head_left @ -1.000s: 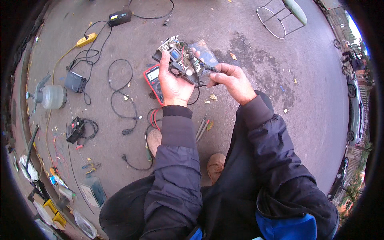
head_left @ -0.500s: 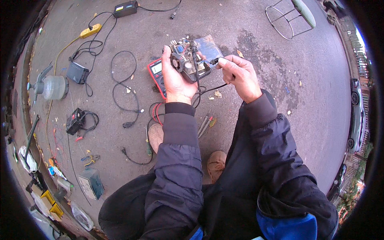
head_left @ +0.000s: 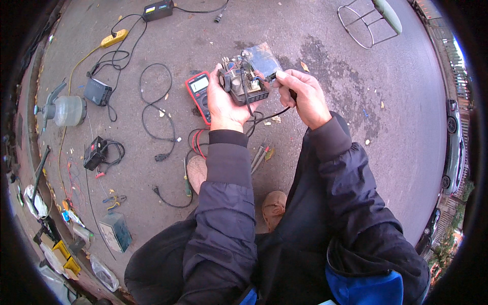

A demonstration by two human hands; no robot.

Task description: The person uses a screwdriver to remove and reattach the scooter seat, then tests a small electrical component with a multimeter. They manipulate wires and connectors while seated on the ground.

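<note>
My left hand (head_left: 223, 105) cradles an opened charger-like device (head_left: 249, 95) from below, its fingers closed round it. The black casing has a slotted side, and its circuit board with loose wires lies exposed on top. Beside the device's right edge, my right hand (head_left: 307, 101) pinches a short black connector piece (head_left: 271, 77) between thumb and fingers. A black cable (head_left: 277, 114) runs by that hand. Just beyond the device lies a flat, dirty bluish panel (head_left: 262, 58); whether it joins the casing, I cannot tell. A red multimeter (head_left: 199, 91) lies on the ground left of my left hand.
Test probes (head_left: 260, 158) and a screwdriver (head_left: 188, 187) lie near my shoes. Leftward are a loose power cord (head_left: 144, 104), black adapters (head_left: 98, 92), a yellow power strip (head_left: 114, 38), a sprayer bottle (head_left: 70, 111) and pliers (head_left: 116, 202). A stool (head_left: 389, 18) stands far right.
The device has tilted in my left hand, so more of its slotted side shows. It sits slightly lower and further right. My right hand still pinches the connector and has shifted only a little.
</note>
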